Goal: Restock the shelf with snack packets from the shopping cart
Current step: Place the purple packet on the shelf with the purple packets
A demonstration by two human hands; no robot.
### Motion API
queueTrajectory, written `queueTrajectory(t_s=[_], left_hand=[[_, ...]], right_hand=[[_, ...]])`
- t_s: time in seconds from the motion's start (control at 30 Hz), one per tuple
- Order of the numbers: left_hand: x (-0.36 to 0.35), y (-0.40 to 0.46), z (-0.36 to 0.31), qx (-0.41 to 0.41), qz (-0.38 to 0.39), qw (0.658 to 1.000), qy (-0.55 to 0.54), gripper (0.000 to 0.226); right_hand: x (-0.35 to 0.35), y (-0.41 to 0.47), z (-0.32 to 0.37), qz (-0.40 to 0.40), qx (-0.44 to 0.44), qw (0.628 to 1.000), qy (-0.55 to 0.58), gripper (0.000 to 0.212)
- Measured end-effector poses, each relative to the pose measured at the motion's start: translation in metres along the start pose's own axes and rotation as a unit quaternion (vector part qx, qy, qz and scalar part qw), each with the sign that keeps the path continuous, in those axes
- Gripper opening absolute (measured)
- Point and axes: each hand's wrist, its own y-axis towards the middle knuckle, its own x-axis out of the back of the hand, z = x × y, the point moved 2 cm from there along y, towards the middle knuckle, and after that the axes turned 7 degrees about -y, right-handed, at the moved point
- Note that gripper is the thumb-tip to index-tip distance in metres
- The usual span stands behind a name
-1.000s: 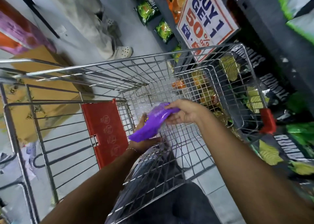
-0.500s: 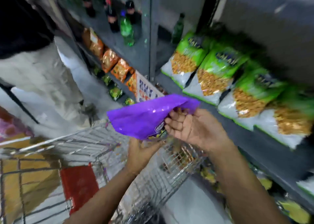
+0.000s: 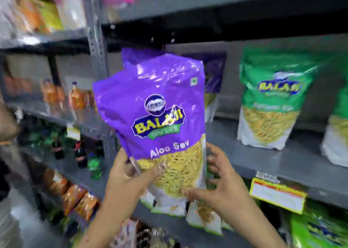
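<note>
I hold a purple "Aloo Sev" snack packet (image 3: 156,108) upright in front of a grey shelf (image 3: 263,157). My left hand (image 3: 130,174) grips its lower left edge, thumb across the front. My right hand (image 3: 216,183) holds its lower right side, fingers spread around the edge. Another purple packet (image 3: 214,74) stands on the shelf just behind it. A green packet (image 3: 271,101) stands on the same shelf to the right. The shopping cart is out of view.
A grey upright post (image 3: 96,33) divides the shelving; drink bottles (image 3: 77,99) fill the shelves to its left. A yellow price tag (image 3: 276,195) hangs on the shelf edge. More packets (image 3: 203,217) lie on the shelf below. Another person stands at the far left edge (image 3: 7,123).
My view has swung up from the cart to the shelf. Both hands have lifted the purple packet and turned it upright, its front facing me.
</note>
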Motion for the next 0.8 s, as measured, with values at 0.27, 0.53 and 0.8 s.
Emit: queueTrajectory(t_s=[0.27,0.53,0.8], left_hand=[[-0.096,0.140,-0.024,-0.014,0.082,0.996,-0.025,0.055],[-0.102,0.172,0.070,0.083,0.141,0.986,0.019,0.058],[-0.098,0.197,0.095,0.127,0.140,0.982,0.021,0.065]], right_hand=[[0.082,0.088,0.019,-0.185,-0.001,0.982,-0.045,0.089],[0.055,0.126,-0.026,-0.169,-0.077,0.979,-0.079,0.073],[0.044,0.158,-0.046,-0.153,-0.133,0.975,-0.088,0.073]])
